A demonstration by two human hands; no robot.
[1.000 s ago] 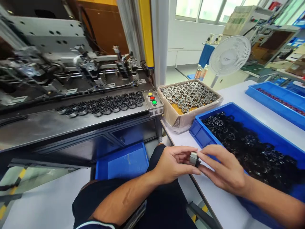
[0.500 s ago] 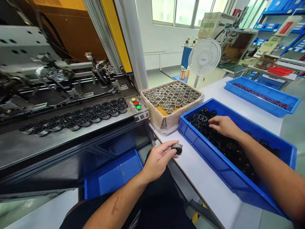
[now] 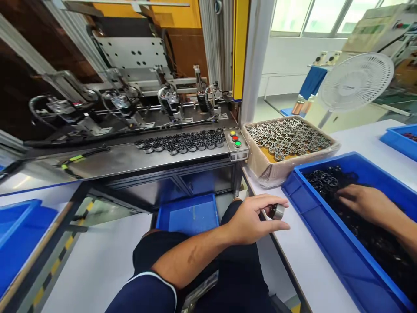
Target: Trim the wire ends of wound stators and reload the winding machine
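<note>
Left hand [image 3: 252, 219] is out over the near edge of the table [image 3: 299, 269], pinching a small metal core [image 3: 277, 211] between thumb and fingertips. It's gripped by the rim, which leaves the end face uncovered, and I'd judge that's the point of holding it this way. The core hangs just above the tabletop, close to the near corner of the blue bin [image 3: 312, 217].

Right hand [image 3: 365, 202] is down inside that bin, palm down on the heap of black parts [image 3: 325, 180]. Has it closed on one? Can't tell (the fingertips are lost in the pile).

The bin lies along the right arm, with the box [image 3: 270, 167] of silver cores just behind it, so both are an easy reach from the seat. On the machine shelf [image 3: 114, 161], a row [image 3: 182, 142] of cores stands lined up beside the buttons [image 3: 235, 138].
</note>
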